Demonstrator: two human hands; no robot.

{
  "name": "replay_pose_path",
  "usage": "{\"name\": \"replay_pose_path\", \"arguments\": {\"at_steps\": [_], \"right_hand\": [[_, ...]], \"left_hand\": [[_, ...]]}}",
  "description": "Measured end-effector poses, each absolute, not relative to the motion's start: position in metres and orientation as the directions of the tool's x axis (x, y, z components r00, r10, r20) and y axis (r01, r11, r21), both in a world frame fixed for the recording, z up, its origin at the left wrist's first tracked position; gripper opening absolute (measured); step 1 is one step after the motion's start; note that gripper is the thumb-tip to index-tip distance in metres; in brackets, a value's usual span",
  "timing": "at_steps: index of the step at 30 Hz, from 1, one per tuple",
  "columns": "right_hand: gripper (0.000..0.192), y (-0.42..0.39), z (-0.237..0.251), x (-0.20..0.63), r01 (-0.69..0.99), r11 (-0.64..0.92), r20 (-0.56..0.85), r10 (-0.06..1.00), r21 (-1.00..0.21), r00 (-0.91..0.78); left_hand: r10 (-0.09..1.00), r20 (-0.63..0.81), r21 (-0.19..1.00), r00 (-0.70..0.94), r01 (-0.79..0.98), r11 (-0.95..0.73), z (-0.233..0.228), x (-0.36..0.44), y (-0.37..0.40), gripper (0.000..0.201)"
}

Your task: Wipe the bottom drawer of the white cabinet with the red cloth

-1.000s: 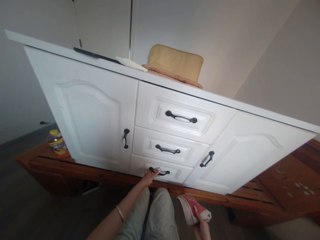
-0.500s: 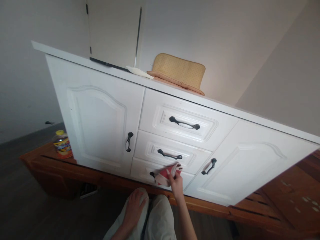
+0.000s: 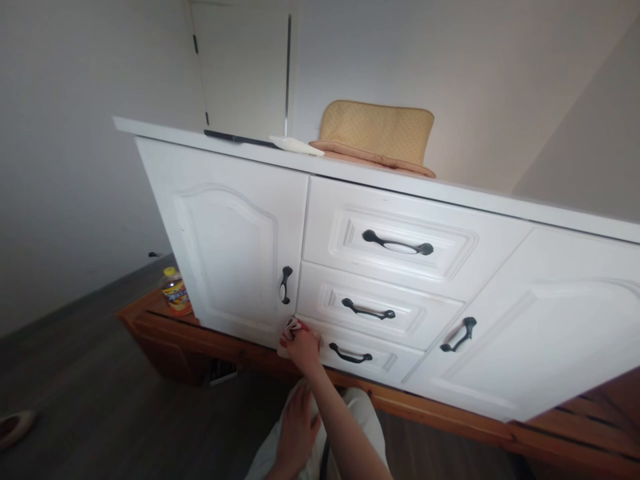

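My right hand (image 3: 304, 348) is closed around a red and white cloth (image 3: 289, 333), pressed against the left end of the bottom drawer of a white cabinet (image 3: 225, 267). The bottom drawer's black handle (image 3: 351, 355) is just right of that hand. My left hand (image 3: 299, 430) lies flat on my knee, fingers stretched out, partly behind my right forearm. Above the cloth sits the left door's dark handle (image 3: 285, 285). The drawers and doors of the cabinet are closed.
A wooden bench (image 3: 200, 333) supports the cabinet. A bottle with a yellow cap (image 3: 175, 293) stands on the bench at left. On the cabinet top lie a tan cushioned item (image 3: 377, 133), a white flat object (image 3: 296, 145) and a dark flat object (image 3: 235, 138).
My right hand has moved the cloth leftward, from over the bottom drawer's handle to the drawer's left end. My left hand stays on my knee. The view has shifted a little.
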State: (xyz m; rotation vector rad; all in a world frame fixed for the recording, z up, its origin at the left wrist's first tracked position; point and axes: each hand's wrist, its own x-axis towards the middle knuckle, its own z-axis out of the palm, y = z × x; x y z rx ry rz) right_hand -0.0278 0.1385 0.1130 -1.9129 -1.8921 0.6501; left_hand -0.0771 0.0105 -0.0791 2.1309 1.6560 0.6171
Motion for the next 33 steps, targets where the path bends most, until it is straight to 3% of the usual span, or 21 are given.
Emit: {"name": "replay_pose_path", "arguments": {"at_steps": [5,12,18,24,28,33], "right_hand": [[0.030,0.109,0.074,0.014,0.842,-0.171,-0.170,0.981,-0.512,0.096],[0.028,0.050,0.051,0.135,0.817,-0.289,-0.121,0.957,-0.498,0.264],[0.031,0.000,0.077,0.246,0.723,-0.253,0.031,0.935,-0.643,0.354],[0.057,0.000,0.142,0.284,0.565,-0.106,0.194,0.874,-0.818,0.445],[0.057,0.009,0.177,0.272,0.319,0.056,0.234,0.799,-0.946,0.554],[0.044,-0.016,0.163,0.235,-0.220,0.188,0.025,0.811,-0.957,0.585]], "left_hand": [[0.974,0.051,0.528,0.221,0.822,-0.214,-0.064,-0.076,0.008,0.061],[0.974,0.028,0.522,0.226,0.827,-0.207,-0.054,-0.077,0.005,0.060],[0.974,0.103,0.450,0.201,0.864,-0.226,-0.061,-0.072,0.005,0.054],[0.973,0.116,0.411,0.201,0.882,-0.231,-0.064,-0.068,0.007,0.054],[0.975,0.112,0.421,0.192,0.880,-0.222,-0.063,-0.069,0.007,0.054],[0.974,0.091,0.436,0.205,0.871,-0.224,-0.064,-0.072,0.006,0.055]]}}
